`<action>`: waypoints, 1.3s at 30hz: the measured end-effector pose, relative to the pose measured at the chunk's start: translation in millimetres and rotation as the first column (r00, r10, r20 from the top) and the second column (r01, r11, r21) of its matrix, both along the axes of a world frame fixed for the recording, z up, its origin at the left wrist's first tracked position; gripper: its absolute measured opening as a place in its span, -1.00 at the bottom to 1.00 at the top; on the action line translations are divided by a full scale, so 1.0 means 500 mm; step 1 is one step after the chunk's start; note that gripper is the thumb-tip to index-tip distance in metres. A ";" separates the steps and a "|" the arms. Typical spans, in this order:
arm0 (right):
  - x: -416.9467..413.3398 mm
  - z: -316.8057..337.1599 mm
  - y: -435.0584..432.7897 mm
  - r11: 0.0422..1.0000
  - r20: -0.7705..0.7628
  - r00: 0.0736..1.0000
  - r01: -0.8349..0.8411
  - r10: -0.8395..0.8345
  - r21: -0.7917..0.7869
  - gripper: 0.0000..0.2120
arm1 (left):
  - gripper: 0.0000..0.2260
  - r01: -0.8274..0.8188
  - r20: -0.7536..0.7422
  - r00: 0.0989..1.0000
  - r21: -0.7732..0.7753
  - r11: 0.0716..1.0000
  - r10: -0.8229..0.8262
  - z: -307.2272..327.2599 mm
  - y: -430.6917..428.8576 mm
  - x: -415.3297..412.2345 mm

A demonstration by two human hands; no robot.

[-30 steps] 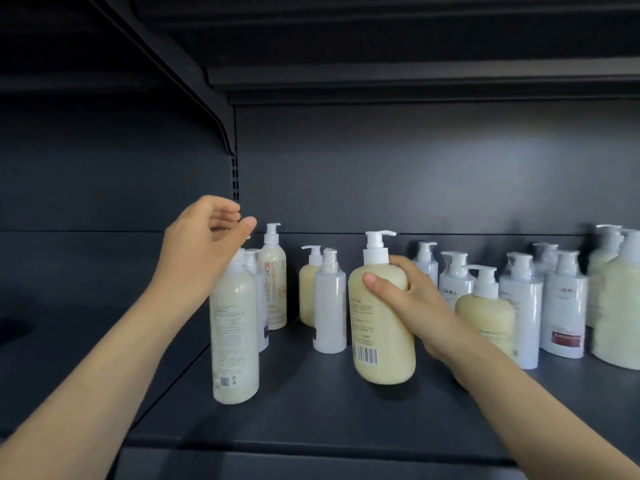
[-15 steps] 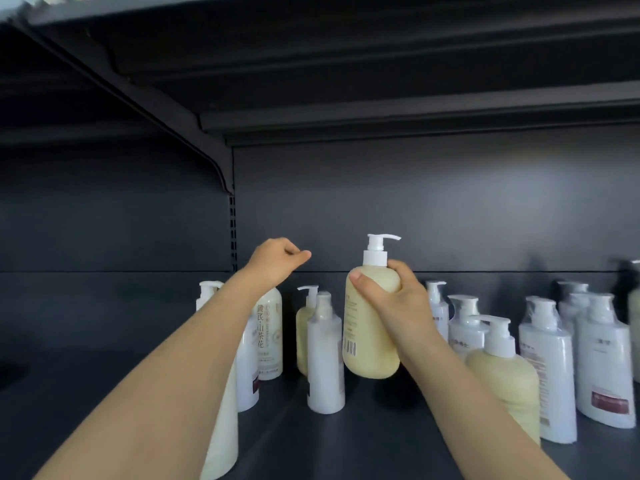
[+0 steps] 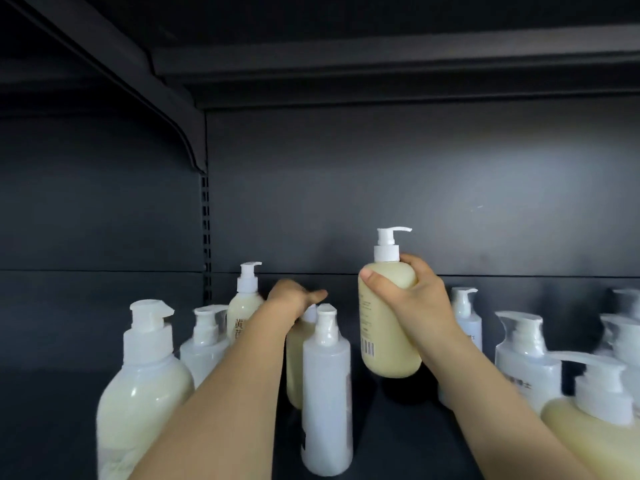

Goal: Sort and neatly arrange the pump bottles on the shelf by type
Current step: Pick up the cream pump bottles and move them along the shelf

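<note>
The cream pump bottle (image 3: 389,327) I'm carrying is upright and lifted clear of the shelf (image 3: 384,431), its nozzle pointing right. My right hand (image 3: 415,299) is wrapped round its shoulder, thumb across the front. What looks like its nearest match, a short cream bottle (image 3: 294,372), stands lower and to the left, half hidden behind a slim white bottle (image 3: 325,393). My left hand (image 3: 294,299) is directly over that one's pump and is the nearer hand. It's blurred, so I can't tell whether it grips anything. I judge the carried bottle should go down to the left, beside that match. I count five cream-coloured bottles and at least six white; the right edge smears.
</note>
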State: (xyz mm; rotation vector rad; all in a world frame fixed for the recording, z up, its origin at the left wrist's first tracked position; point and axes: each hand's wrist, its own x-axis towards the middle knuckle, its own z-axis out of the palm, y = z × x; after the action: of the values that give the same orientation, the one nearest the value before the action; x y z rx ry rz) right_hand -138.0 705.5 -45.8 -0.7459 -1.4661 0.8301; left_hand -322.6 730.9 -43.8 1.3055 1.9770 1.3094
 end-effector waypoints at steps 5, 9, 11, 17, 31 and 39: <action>-0.002 -0.013 0.022 0.998 -0.004 0.999 -0.053 0.053 -0.032 -0.70 | -0.82 0.010 0.170 0.985 0.068 0.998 -0.021 -0.028 0.016 -0.013; 0.000 -0.020 0.032 0.996 -0.014 0.997 -0.074 0.073 -0.047 -0.72 | -0.75 0.012 0.215 0.976 0.112 0.994 -0.036 -0.031 0.016 -0.020; -0.001 -0.019 0.034 0.996 -0.021 0.997 -0.077 0.076 -0.047 -0.72 | -0.79 0.009 0.194 0.980 0.133 0.991 -0.035 -0.031 0.016 -0.022; -0.003 -0.012 0.037 0.997 -0.041 0.998 -0.056 0.054 -0.044 -0.65 | -0.81 0.000 0.105 0.994 0.184 0.983 -0.020 -0.029 0.020 -0.016; 0.027 0.059 -0.010 0.994 -0.055 0.993 0.104 -0.102 0.045 -0.51 | -0.69 -0.038 0.021 0.999 0.454 0.890 0.032 0.184 -0.048 0.034; 0.082 0.142 -0.100 0.976 -0.030 0.984 0.177 -0.175 0.125 -0.49 | -0.81 0.054 -0.005 0.998 0.646 0.761 -0.067 0.276 -0.159 0.089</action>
State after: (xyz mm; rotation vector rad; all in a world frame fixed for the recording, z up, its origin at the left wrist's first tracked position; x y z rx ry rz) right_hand -96.8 655.7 25.3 -0.7574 -1.4000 0.6016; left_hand -277.9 651.3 94.3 1.6163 1.4792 2.0737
